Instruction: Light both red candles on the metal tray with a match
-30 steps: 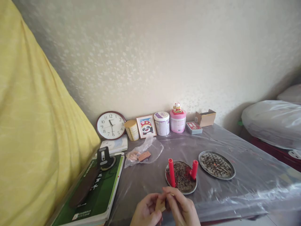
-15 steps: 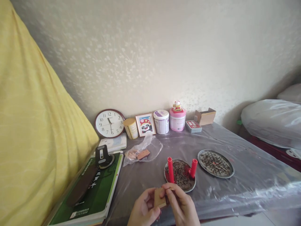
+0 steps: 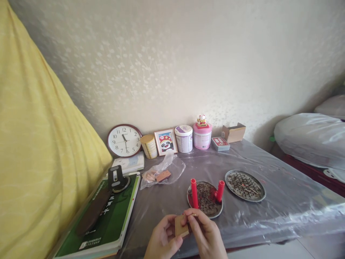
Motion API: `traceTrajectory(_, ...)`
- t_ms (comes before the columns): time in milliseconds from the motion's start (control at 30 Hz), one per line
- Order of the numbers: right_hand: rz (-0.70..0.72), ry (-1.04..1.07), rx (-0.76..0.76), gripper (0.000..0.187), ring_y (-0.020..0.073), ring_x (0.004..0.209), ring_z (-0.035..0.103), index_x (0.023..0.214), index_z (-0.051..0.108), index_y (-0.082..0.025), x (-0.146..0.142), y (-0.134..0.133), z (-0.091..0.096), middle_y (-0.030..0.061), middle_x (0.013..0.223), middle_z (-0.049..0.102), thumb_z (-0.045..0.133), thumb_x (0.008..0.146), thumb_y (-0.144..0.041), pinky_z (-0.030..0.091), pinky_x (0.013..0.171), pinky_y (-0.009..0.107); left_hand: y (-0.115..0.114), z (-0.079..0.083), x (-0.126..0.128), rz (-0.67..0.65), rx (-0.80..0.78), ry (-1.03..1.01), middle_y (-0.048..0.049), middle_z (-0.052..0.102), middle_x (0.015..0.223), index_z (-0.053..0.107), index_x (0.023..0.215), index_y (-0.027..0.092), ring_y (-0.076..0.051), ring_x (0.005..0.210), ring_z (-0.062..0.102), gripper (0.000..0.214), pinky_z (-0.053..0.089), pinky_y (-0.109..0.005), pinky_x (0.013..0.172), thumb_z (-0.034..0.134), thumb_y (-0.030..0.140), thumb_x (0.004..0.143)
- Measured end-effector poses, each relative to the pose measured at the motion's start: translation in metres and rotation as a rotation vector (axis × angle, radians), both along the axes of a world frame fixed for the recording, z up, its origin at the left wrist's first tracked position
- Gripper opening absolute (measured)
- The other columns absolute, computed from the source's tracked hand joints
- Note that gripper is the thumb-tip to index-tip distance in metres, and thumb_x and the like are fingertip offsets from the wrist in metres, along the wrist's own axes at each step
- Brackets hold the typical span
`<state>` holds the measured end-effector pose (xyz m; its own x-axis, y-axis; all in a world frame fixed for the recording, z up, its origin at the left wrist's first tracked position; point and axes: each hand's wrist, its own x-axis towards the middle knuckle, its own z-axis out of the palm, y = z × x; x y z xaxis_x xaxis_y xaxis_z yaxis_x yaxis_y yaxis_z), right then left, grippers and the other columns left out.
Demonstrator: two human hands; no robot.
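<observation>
My left hand (image 3: 164, 237) is closed around a small tan matchbox (image 3: 181, 227) at the bottom middle. Against the box's right side, my right hand (image 3: 203, 230) pinches a thin match (image 3: 193, 215), mostly hidden by the fingers. Just beyond my hands, a round metal tray (image 3: 206, 196) bears two red candles: the left candle (image 3: 194, 194) stands upright, and the shorter right candle (image 3: 220, 191) leans slightly amid red wax. No flame shows on either. To the right, a second round tray (image 3: 231, 190) holds a few thin sticks.
Clear plastic covers the grey table (image 3: 280, 201). A plastic bag (image 3: 153, 176) with a brown box lies left of the trays. Green books (image 3: 118, 223) with a black-headed tool on top are at left. A clock (image 3: 124, 140), a picture frame (image 3: 165, 142) and several tins line the wall.
The view has shifted slightly, so the scene sits a little further left. Both hands keep nearly the same hold on the matchbox and match.
</observation>
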<state>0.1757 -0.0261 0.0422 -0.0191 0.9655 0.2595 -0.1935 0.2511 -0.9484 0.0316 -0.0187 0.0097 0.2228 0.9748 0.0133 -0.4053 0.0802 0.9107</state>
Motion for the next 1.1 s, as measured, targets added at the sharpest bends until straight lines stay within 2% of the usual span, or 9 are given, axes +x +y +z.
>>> traceTrajectory(167,0.028,-0.010,-0.002,0.021,0.0136,0.065,0.065,0.096,0.063,-0.020,0.000,-0.001,0.001,0.0041,0.081,0.068,0.050,0.093,-0.037,0.054,0.064,0.020,-0.001,0.005,0.001,0.014,-0.016,-0.014,-0.0113,0.071,0.087,0.072,0.097,0.016,-0.021,0.071,0.063,0.046,0.052,-0.035,0.071,0.085,0.038,0.058)
traceTrajectory(300,0.011,0.001,0.000,0.023,0.0152,0.067,0.065,0.097,0.062,-0.019,0.000,-0.002,0.000,0.0047,0.079,0.067,0.050,0.094,-0.038,0.054,0.062,0.021,-0.001,0.005,0.001,0.016,-0.030,-0.011,-0.0121,0.071,0.088,0.071,0.096,0.016,-0.021,0.072,0.062,0.048,0.050,-0.031,0.063,0.085,0.039,0.056)
traceTrajectory(400,-0.120,-0.047,0.036,0.023,0.0138,0.061,0.062,0.098,0.064,-0.018,0.004,-0.001,-0.001,0.0050,0.078,0.064,0.051,0.093,-0.036,0.052,0.057,0.021,0.000,0.002,-0.003,0.027,-0.023,-0.006,-0.0108,0.070,0.085,0.071,0.096,0.016,-0.018,0.064,0.059,0.050,0.046,-0.029,0.055,0.082,0.046,0.058)
traceTrajectory(500,-0.262,-0.095,0.098,0.018,0.0109,0.059,0.059,0.098,0.066,-0.020,0.009,0.001,-0.001,0.0077,0.095,0.060,0.054,0.091,-0.032,0.051,0.055,0.021,0.003,-0.001,-0.009,-0.012,-0.019,-0.051,-0.0081,0.066,0.078,0.072,0.098,0.016,-0.016,0.059,0.055,0.053,0.045,-0.028,0.053,0.078,0.053,0.061)
traceTrajectory(567,-0.285,-0.098,0.116,0.016,0.0110,0.061,0.061,0.098,0.066,-0.021,0.011,0.002,0.000,0.0080,0.099,0.061,0.054,0.091,-0.030,0.050,0.054,0.020,0.005,0.000,-0.013,-0.037,-0.038,-0.103,-0.0074,0.063,0.078,0.072,0.100,0.016,-0.016,0.060,0.054,0.055,0.044,-0.028,0.053,0.076,0.054,0.062)
traceTrajectory(700,-0.269,-0.087,0.080,0.015,0.0123,0.061,0.063,0.097,0.066,-0.021,0.008,-0.003,0.002,0.0057,0.087,0.066,0.058,0.089,-0.030,0.052,0.054,0.019,0.004,0.004,-0.014,-0.059,-0.064,-0.154,-0.0064,0.060,0.075,0.073,0.102,0.016,-0.015,0.062,0.053,0.054,0.044,-0.028,0.055,0.076,0.053,0.063)
traceTrajectory(867,-0.355,-0.077,0.042,0.018,0.0120,0.057,0.062,0.096,0.065,-0.020,0.004,-0.009,0.005,0.0037,0.082,0.069,0.063,0.085,-0.033,0.053,0.057,0.019,0.002,0.004,-0.014,-0.045,-0.053,-0.150,-0.0066,0.061,0.078,0.073,0.103,0.017,-0.016,0.062,0.054,0.052,0.044,-0.028,0.055,0.076,0.051,0.064)
traceTrajectory(967,-0.381,-0.143,0.088,0.013,0.0110,0.055,0.061,0.093,0.067,-0.021,0.004,-0.012,0.007,0.0023,0.077,0.070,0.061,0.086,-0.031,0.052,0.056,0.017,0.002,0.004,-0.014,-0.052,-0.015,-0.126,-0.0070,0.062,0.078,0.072,0.103,0.017,-0.016,0.063,0.054,0.051,0.044,-0.027,0.055,0.076,0.051,0.065)
traceTrajectory(1100,-0.375,-0.251,0.222,0.010,0.0106,0.054,0.061,0.089,0.067,-0.022,0.006,-0.014,0.011,0.0014,0.075,0.068,0.058,0.088,-0.025,0.051,0.057,0.017,0.004,0.004,-0.013,-0.045,0.034,-0.077,-0.0075,0.064,0.075,0.071,0.105,0.016,-0.016,0.063,0.054,0.052,0.044,-0.026,0.056,0.075,0.050,0.067)
